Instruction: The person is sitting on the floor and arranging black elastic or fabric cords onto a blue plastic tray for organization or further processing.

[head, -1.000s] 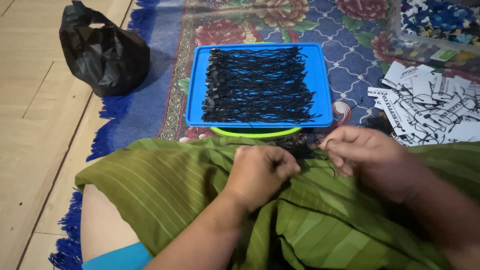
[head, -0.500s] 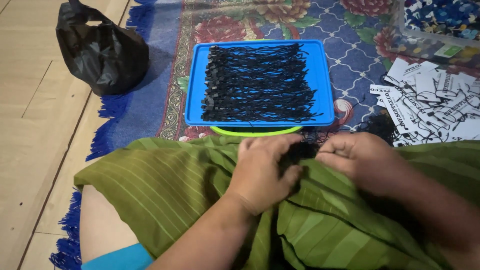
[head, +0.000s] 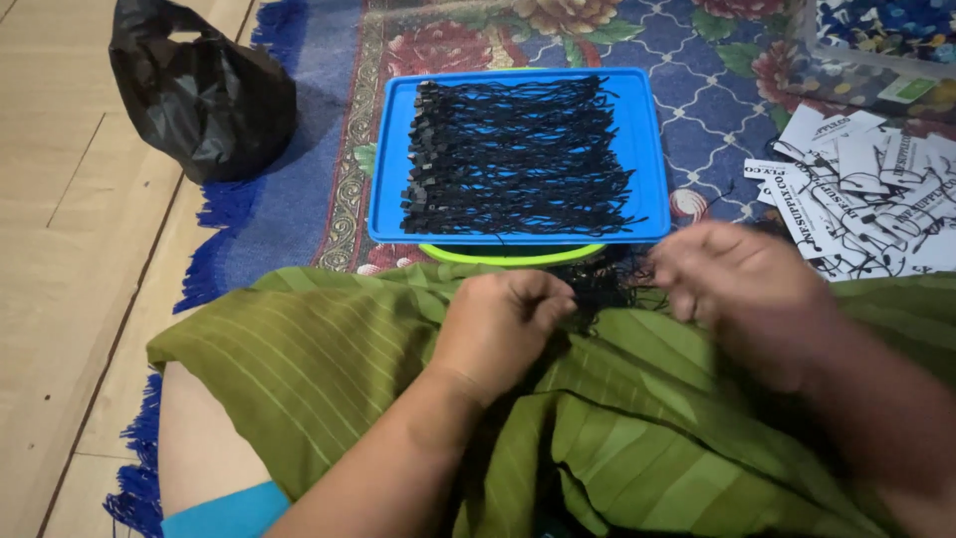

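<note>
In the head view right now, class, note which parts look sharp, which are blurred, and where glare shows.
Head view: the right hand is smeared by motion blur; the left hand is sharper; the blue tray and its black cords are crisp; glare glints on the black plastic bag.

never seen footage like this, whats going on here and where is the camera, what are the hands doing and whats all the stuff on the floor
The camera sits on a person's head and looks down at their own two bare hands; there is no machine. The left hand and the blurred right hand pinch at a tangle of black strings over a green cloth across the lap. Ahead, on a patterned rug, a blue tray holds rows of black strings. White printed tags lie to the right, and a black plastic bag lies on the wooden floor.
</note>
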